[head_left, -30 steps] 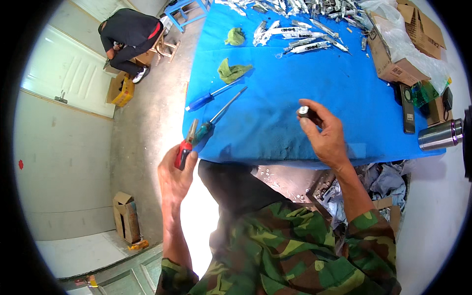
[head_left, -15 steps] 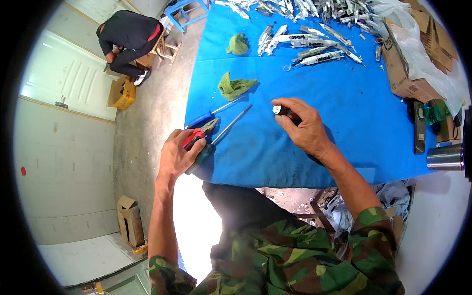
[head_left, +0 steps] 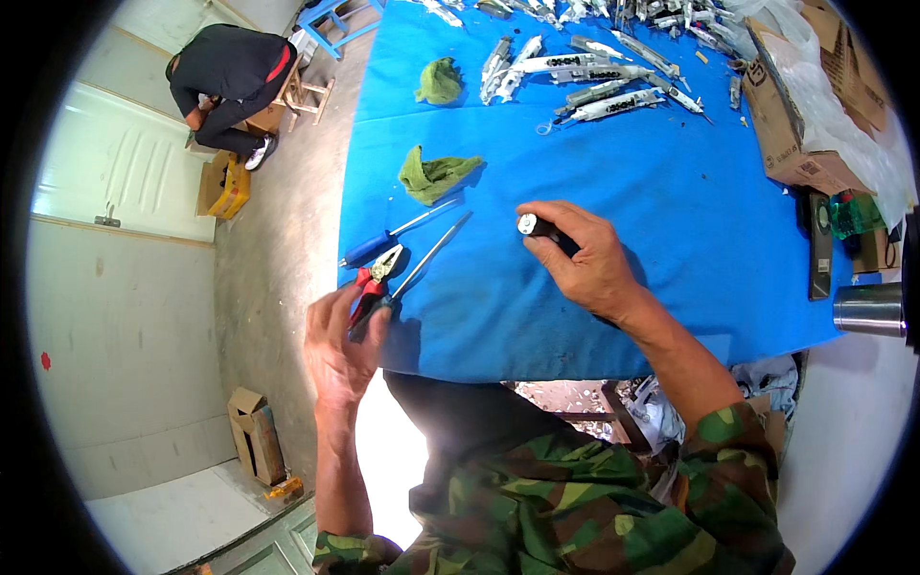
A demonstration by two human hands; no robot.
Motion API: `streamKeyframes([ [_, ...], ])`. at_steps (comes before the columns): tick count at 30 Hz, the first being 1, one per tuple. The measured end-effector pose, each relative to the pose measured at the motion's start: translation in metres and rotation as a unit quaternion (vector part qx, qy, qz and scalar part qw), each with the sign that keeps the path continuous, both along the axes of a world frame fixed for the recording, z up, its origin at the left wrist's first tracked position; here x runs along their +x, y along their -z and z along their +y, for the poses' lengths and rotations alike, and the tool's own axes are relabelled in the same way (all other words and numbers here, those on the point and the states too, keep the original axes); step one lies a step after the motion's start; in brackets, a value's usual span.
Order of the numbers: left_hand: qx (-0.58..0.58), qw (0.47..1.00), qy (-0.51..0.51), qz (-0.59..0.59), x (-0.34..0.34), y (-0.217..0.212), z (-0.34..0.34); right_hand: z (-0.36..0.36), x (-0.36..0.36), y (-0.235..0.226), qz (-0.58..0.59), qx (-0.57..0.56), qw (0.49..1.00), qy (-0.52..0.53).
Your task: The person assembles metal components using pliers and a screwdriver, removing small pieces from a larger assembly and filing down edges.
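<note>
My right hand (head_left: 589,259) is closed around a short black cylinder with a silvery end (head_left: 528,224), held above the blue cloth. At the table's near left edge my left hand (head_left: 343,350) has its fingers apart. Its fingertips are beside the red handles of a pair of pliers (head_left: 376,276), partly covering them; whether they touch is hard to tell. A blue-handled screwdriver (head_left: 369,249) lies just beyond the pliers. Another screwdriver (head_left: 431,254) points away from me, its handle partly hidden by my thumb.
Two green rags (head_left: 428,175) (head_left: 440,81) lie farther back. Several white and grey slim devices (head_left: 604,81) are heaped at the far side. A cardboard box (head_left: 781,125) and metal cup (head_left: 866,309) stand at right. Another person (head_left: 230,77) sits bent over at far left.
My left hand has loosened from the pliers and drawn back toward me, leaving their jaws and more of the handles in sight. My right hand still holds the black cylinder, its end turned slightly.
</note>
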State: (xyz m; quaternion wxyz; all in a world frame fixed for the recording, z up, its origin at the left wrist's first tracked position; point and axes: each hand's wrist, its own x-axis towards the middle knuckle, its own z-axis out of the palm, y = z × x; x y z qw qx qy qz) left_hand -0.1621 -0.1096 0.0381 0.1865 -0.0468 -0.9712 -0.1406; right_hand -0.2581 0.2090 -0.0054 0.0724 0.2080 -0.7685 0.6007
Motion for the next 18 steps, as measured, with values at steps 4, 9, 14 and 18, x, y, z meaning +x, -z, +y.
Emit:
streamKeyframes([
  [4, -0.022, 1.0, -0.009, -0.017, 0.013, 0.006, 0.004, -0.001, 0.001, -0.005, 0.012, -0.021, 1.0, -0.01],
  [9, -0.043, 0.999, 0.014, -0.024, 0.013, 0.004, 0.01, 0.0, 0.001, 0.0, -0.017, -0.057, 0.998, -0.024],
  [14, -0.043, 0.999, 0.017, -0.017, 0.021, 0.007, 0.013, -0.002, 0.003, 0.002, -0.072, -0.12, 0.989, -0.04],
  [18, -0.031, 0.999, -0.013, -0.015, 0.023, 0.004, 0.021, 0.001, 0.004, -0.004, -0.106, -0.127, 0.984, -0.064],
])
